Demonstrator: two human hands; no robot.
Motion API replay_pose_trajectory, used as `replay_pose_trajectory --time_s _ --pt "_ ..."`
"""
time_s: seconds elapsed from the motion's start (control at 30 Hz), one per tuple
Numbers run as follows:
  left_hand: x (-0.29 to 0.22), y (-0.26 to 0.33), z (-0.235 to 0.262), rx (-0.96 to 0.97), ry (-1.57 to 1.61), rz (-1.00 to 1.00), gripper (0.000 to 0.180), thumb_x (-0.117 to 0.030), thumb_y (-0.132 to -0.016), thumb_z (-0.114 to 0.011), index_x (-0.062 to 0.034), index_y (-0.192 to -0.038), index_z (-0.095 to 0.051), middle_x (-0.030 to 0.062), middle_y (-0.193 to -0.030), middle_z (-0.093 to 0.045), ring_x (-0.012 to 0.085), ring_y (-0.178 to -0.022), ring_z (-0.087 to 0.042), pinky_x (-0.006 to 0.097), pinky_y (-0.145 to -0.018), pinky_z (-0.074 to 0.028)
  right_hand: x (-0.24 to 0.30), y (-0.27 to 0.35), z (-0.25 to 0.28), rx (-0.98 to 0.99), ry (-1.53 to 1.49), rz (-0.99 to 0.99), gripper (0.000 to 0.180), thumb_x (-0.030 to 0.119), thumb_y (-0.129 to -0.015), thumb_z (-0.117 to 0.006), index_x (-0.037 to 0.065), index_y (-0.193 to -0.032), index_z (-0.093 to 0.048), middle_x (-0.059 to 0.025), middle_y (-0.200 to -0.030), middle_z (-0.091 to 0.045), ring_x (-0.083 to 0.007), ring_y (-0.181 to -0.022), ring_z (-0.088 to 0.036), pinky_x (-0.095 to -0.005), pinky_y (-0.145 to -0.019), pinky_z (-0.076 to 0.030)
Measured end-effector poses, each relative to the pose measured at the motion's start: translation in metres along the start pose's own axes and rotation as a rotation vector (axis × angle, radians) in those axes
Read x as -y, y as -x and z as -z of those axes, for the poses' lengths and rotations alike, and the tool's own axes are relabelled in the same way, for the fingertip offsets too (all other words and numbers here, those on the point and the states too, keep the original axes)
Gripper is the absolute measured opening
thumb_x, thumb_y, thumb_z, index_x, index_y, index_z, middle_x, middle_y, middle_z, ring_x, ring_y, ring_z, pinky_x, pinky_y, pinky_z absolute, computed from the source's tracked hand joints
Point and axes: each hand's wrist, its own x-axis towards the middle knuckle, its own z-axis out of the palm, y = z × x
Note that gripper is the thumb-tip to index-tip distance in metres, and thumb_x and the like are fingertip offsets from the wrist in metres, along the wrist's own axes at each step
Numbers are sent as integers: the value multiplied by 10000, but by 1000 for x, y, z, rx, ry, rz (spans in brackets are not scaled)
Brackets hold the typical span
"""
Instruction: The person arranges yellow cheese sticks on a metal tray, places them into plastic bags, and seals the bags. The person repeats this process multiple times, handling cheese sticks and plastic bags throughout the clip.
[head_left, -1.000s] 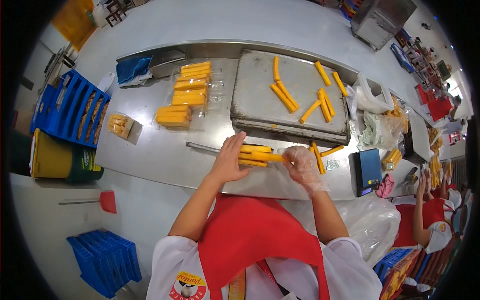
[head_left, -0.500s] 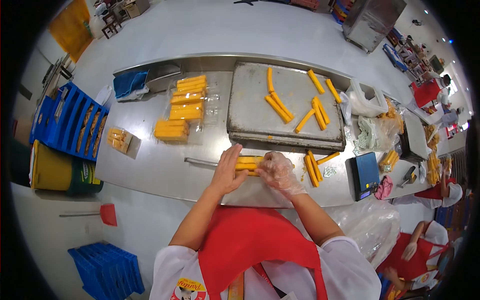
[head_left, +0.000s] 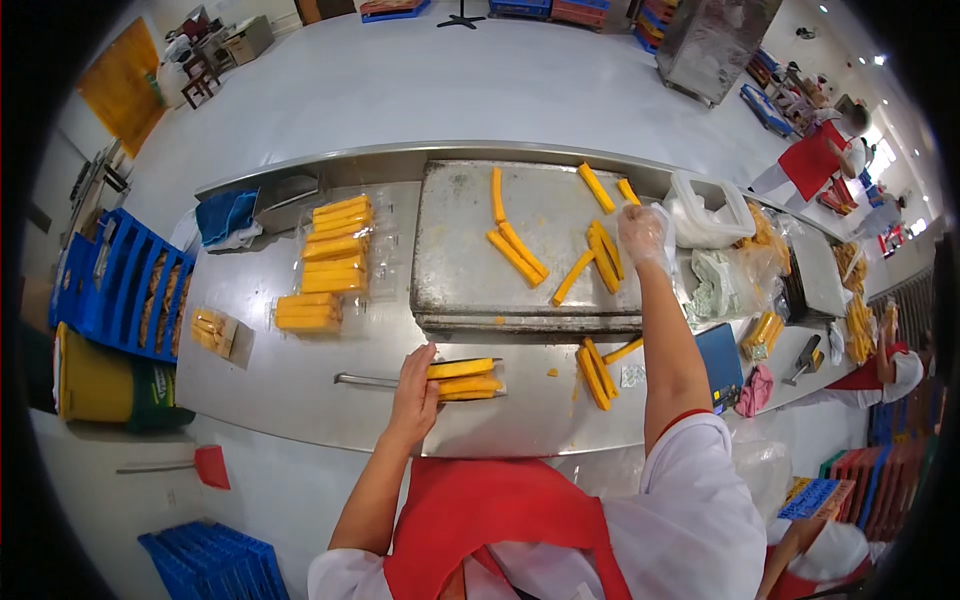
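My bare left hand point(head_left: 413, 390) is closed round the left end of a clear pack of yellow food sticks point(head_left: 466, 385) lying near the table's front edge. Beside it, a metal strip point(head_left: 362, 379) sticks out to the left. My right hand point(head_left: 643, 235), in a clear plastic glove, is at the right side of the baking tray point(head_left: 455, 270). Its fingers are closed on a yellow food stick point(head_left: 627, 190), whose lower end they hide. Several loose yellow sticks point(head_left: 518, 256) lie on the tray, and a few more point(head_left: 595, 375) on the table in front of it.
Filled clear packs point(head_left: 335, 255) stand in a row left of the tray. A small pack point(head_left: 215, 332) and a blue cloth point(head_left: 228, 215) lie farther left. At right are a white plastic tub point(head_left: 712, 210), a blue scale point(head_left: 718, 362) and a pink cloth point(head_left: 755, 390). Co-workers point(head_left: 815, 160) are beyond.
My right hand has left the pack and moved away and right, to a stick on the tray. My left hand stays at the pack. The whole view has shifted.
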Motion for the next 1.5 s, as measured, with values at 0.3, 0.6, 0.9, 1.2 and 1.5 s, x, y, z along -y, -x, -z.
replay_pose_trajectory --time_s 0.3,0.6,0.9,1.2,1.5 --pt "-10 1 0 -32 -55 74 503 -21 -930 -490 14 -1429 -435 249 -1395 -495 425 -1310 -454 470 -1137 -331 17 -24 -26 14 -11 178 371 311 -877 -665 11 -1092 -705 -161 -1083 -712 -304 -1025 -676 -389 -904 -524" --pt "-3 -5 -6 -52 -69 25 481 4 -916 -489 -10 -1397 -476 206 -1367 -537 399 -1272 -485 466 -1103 -368 27 204 -4 707 -431 843 296 75 -789 -777 36 -1071 -696 -129 -951 -680 -295 -934 -658 -387 -847 -528" --pt "4 -9 -11 -35 20 -5 474 3 -912 -471 -10 -1386 -485 189 -1391 -531 376 -1317 -462 448 -1131 -350 41 270 -24 329 -196 813 340 124 -804 -724 62 -1137 -690 -163 -1045 -657 -351 -935 -652 -428 -836 -533" --pt "2 2 -7 77 -54 88 639 -361 -1031 -416 -53 -1567 -254 182 -1632 -221 417 -1517 -119 519 -1223 -83 44 291 -65 562 -646 199 341 72 -805 -700 -50 -1121 -652 -91 -949 -677 -145 -833 -648 -283 -738 -537" --pt "-18 -7 0 350 -692 62 779 -599 -974 -427 -175 -1597 -230 167 -1666 -124 478 -1515 -12 676 -1164 21 59 303 -62 469 -781 112 299 132 -786 -723 -6 -1049 -688 -129 -868 -686 -215 -807 -668 -344 -756 -547"
